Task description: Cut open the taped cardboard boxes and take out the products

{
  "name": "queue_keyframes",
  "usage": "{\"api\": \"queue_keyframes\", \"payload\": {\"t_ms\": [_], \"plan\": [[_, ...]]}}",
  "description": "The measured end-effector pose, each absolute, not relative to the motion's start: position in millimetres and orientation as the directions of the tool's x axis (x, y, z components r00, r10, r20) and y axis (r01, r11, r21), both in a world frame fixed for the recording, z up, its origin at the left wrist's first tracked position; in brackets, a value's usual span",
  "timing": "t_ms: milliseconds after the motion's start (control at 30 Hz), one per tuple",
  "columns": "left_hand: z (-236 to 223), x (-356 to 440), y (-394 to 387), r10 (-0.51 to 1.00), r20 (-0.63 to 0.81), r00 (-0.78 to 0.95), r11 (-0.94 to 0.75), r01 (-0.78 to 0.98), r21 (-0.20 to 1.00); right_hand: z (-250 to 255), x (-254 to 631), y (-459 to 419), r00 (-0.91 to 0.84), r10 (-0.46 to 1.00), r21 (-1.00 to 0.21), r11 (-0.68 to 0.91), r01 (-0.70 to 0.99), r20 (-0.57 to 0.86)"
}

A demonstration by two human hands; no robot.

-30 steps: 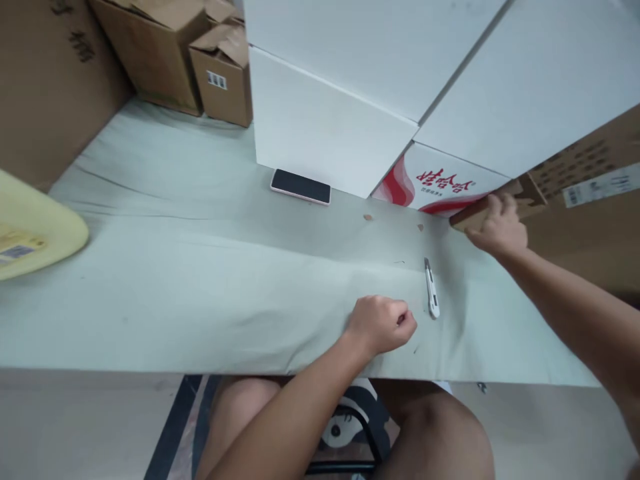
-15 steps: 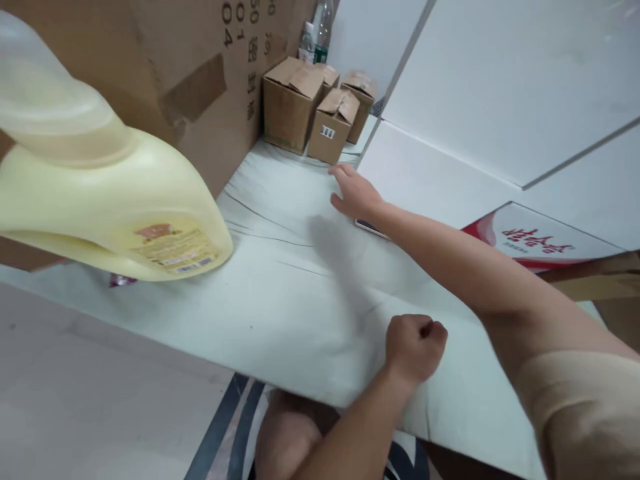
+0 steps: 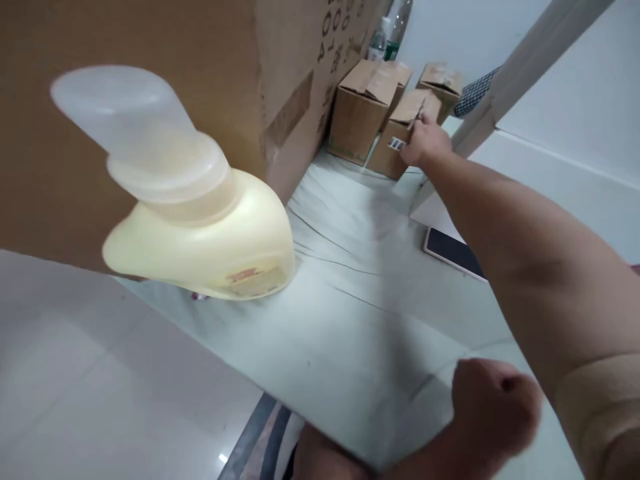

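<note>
Reaching far forward with the right hand (image 3: 427,141), seemingly touching the small labelled carton (image 3: 385,157) at its upper right edge, with fingers bending over by the top flaps. Standing on the pale green cloth (image 3: 345,333), just in front and to the right of the larger carton (image 3: 357,120), and so lying left of the palm; not showing clearly which way its long axis is running. Being unable to tell whether the right fingers are closing on cardboard or only resting there. Clenching the left hand (image 3: 495,403) into a fist near the body, well apart from the carton and showing nothing held. Compared with half a second ago, no longer hovering short of the carton but meeting it, and looking further left, bringing more of the yellow jug (image 3: 215,240) into view.
</note>
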State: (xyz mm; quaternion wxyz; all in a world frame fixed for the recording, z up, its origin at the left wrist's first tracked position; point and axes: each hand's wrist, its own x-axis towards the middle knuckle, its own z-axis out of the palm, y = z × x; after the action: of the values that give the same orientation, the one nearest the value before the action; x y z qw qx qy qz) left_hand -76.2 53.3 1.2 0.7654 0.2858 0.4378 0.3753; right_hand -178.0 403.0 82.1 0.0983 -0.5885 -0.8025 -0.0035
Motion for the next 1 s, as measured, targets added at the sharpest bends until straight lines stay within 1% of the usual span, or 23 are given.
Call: {"api": "queue_keyframes", "payload": {"t_ms": [100,167,267,300,333,367,400,433,467,500,533,567,600,633,667,700,767,833,933,1000], "plan": [[2.5,-80.3,53.7,0.918,-0.388,0.083,0.393,-0.328,0.859,78.1,-176.2,351.8,-0.385,0.902,-0.066,0.404,0.912,0.196],[2.9,-84.9,51.5,0.946,-0.320,-0.048,0.291,-0.307,0.906,73.7,-161.3,305.5,-0.451,0.870,-0.049,0.468,0.882,0.200],[2.8,-103.8,49.1,0.932,-0.200,-0.301,0.158,-0.158,0.975,65.8,-106.5,228.1,-0.540,0.809,-0.074,0.568,0.819,0.233],[2.4,-113.4,49.7,0.889,-0.145,-0.434,0.106,-0.112,0.988,62.4,-79.4,201.4,-0.567,0.782,-0.098,0.605,0.790,0.259],[1.8,-123.6,51.1,0.814,-0.078,-0.575,0.031,-0.092,0.995,58.1,-48.9,174.7,-0.587,0.756,-0.135,0.639,0.757,0.288],[1.1,-133.6,53.1,0.706,-0.042,-0.707,-0.037,-0.095,0.995,52.7,-16.2,148.0,-0.594,0.738,-0.188,0.664,0.724,0.321],[0.3,-142.2,55.2,0.592,-0.020,-0.806,-0.098,-0.097,0.990,45.8,17.1,121.6,-0.573,0.738,-0.248,0.666,0.703,0.357],[-0.4,-148.5,57.2,0.520,0.005,-0.854,-0.162,-0.093,0.982,37.5,49.4,95.8,-0.526,0.749,-0.323,0.654,0.684,0.403],[-0.9,-151.7,58.6,0.524,0.058,-0.850,-0.224,-0.072,0.972,28.1,79.0,71.4,-0.462,0.759,-0.407,0.642,0.650,0.459],[-1.0,-151.2,59.4,0.608,0.126,-0.784,-0.277,-0.062,0.959,18.1,104.4,48.8,-0.371,0.789,-0.497,0.602,0.625,0.490],[-0.9,-147.0,59.5,0.726,0.198,-0.659,-0.324,-0.074,0.943,8.3,124.8,29.1,-0.267,0.812,-0.572,0.562,0.597,0.519],[-0.7,-139.6,59.1,0.834,0.270,-0.482,-0.357,-0.097,0.929,-0.7,140.2,12.9,-0.173,0.835,-0.633,0.516,0.577,0.522],[-0.7,-129.9,58.4,0.899,0.328,-0.289,-0.375,-0.123,0.919,-8.1,151.1,1.0,-0.081,0.851,-0.685,0.470,0.556,0.518],[-1.0,-118.9,57.6,0.921,0.369,-0.121,-0.384,-0.142,0.912,-13.6,158.8,-6.4,-0.002,0.859,-0.727,0.435,0.532,0.512],[-1.7,-107.7,57.1,0.920,0.392,-0.001,-0.387,-0.153,0.909,-17.2,164.8,-9.7,0.056,0.865,-0.761,0.407,0.505,0.499],[-2.9,-97.5,57.1,0.914,0.400,0.068,-0.386,-0.161,0.908,-19.5,170.4,-9.5,0.099,0.868,-0.790,0.390,0.474,0.487],[-5.9,-82.4,59.5,0.919,0.377,0.112,-0.353,-0.188,0.916,-22.0,182.6,-4.3,0.132,0.870,-0.816,0.381,0.434,0.476],[-8.6,-74.9,64.6,0.940,0.324,0.106,-0.299,-0.202,0.933,-24.7,194.3,0.3,0.110,0.869,-0.810,0.395,0.434,0.483],[-9.6,-70.8,72.3,0.956,0.293,0.020,-0.288,-0.134,0.948,-29.7,200.2,-0.7,0.117,0.853,-0.814,0.431,0.389,0.508],[-7.8,-67.6,73.9,0.954,0.295,-0.041,-0.298,-0.143,0.944,-30.7,195.9,-4.5,0.147,0.859,-0.846,0.428,0.319,0.491]]}}
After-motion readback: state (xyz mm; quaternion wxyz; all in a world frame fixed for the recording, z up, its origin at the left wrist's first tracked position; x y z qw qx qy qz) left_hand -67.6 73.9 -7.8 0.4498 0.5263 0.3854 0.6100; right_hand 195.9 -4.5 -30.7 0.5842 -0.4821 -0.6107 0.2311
